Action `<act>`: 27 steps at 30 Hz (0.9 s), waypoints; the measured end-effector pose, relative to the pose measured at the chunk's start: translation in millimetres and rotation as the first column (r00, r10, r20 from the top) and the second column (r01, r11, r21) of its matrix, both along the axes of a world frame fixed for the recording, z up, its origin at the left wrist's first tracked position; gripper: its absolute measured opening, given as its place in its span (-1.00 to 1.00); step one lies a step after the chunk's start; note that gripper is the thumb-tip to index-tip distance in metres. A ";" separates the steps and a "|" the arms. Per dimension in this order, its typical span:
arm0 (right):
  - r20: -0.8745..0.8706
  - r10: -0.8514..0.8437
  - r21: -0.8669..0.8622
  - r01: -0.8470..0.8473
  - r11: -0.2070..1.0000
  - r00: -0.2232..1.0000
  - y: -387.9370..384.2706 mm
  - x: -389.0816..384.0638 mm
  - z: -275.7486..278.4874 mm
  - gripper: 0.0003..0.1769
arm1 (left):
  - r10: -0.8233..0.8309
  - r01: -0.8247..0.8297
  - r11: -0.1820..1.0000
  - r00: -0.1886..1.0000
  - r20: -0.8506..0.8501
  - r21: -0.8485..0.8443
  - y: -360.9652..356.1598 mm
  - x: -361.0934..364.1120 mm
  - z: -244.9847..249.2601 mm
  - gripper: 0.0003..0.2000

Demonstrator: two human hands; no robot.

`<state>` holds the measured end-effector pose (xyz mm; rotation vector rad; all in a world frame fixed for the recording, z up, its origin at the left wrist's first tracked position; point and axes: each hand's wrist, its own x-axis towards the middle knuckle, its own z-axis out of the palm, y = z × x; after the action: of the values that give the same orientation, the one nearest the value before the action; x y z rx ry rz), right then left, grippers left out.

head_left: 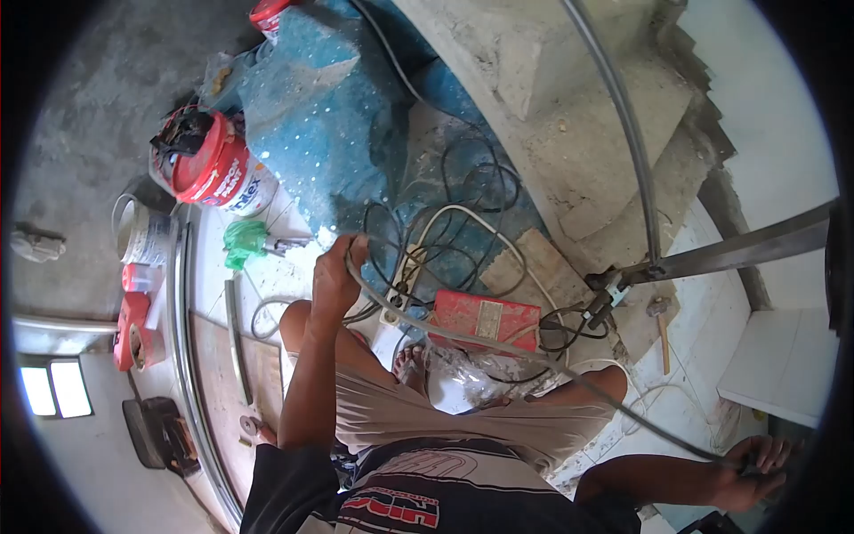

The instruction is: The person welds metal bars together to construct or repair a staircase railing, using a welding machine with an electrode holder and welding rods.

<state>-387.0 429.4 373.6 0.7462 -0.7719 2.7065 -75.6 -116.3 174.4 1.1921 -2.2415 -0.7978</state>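
My left hand (334, 280) is closed around a grey cable (525, 350), raised above my left knee. The cable sags across my lap to the lower right. There my right hand (756, 473) has its fingers curled around the cable's other stretch, with a dark part by the fingers that I cannot make out. Beneath the cable, between my knees, lies a dusty red box (471, 313) beside crumpled clear plastic (467, 369). A white power strip (398, 301) with plugs in it is near my left hand.
Tangled black cords (458, 254) lie over a blue tarp (329, 133). A clamp (609, 301) sits by a metal bar (738, 254) at right, near a hammer (662, 334). Paint bucket (222, 173), green bag (243, 243), metal pipes (185, 329) and a red case (133, 329) are at left.
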 end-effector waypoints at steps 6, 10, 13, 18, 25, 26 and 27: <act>-0.144 -0.604 0.112 0.620 0.777 0.783 29.5 29.8 32.8 -0.62 | -0.302 0.278 0.953 0.858 -0.416 -0.117 16.6 -92.8 83.0 -0.74; -0.134 -0.968 0.282 0.944 0.169 0.213 29.4 60.2 50.6 -0.64 | -0.545 0.186 0.792 0.645 -0.536 -0.582 2.1 -174.7 119.2 -0.69; -0.360 -0.933 0.165 0.985 -0.051 0.012 -0.8 78.4 60.8 -0.76 | -0.502 0.152 0.851 0.515 -0.695 -0.503 11.5 -229.6 163.9 -0.58; -0.647 -0.757 0.286 0.949 -0.129 0.092 -0.8 98.5 35.7 -0.50 | -0.527 0.183 0.829 0.569 -0.631 -0.528 29.6 -301.0 222.2 -0.64; -0.758 -0.636 0.360 0.905 -0.227 0.142 -15.0 81.4 28.6 -0.31 | -0.649 0.002 0.664 0.498 -0.575 -0.748 73.8 -376.7 282.3 -0.71; -0.751 -0.641 0.372 0.904 -0.211 0.159 -17.5 76.5 28.2 -0.31 | -0.675 0.180 0.732 0.321 -0.664 -0.657 86.7 -395.8 276.9 -0.68; -0.744 -0.644 0.386 0.902 -0.195 0.179 -19.2 72.2 27.5 -0.30 | -0.722 0.342 0.684 0.191 -0.665 -0.644 97.2 -404.2 269.7 -0.64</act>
<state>-314.8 410.2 401.1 0.4127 -1.7040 0.8066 -479.8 -19.2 444.1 -0.3737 -1.6208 -0.8989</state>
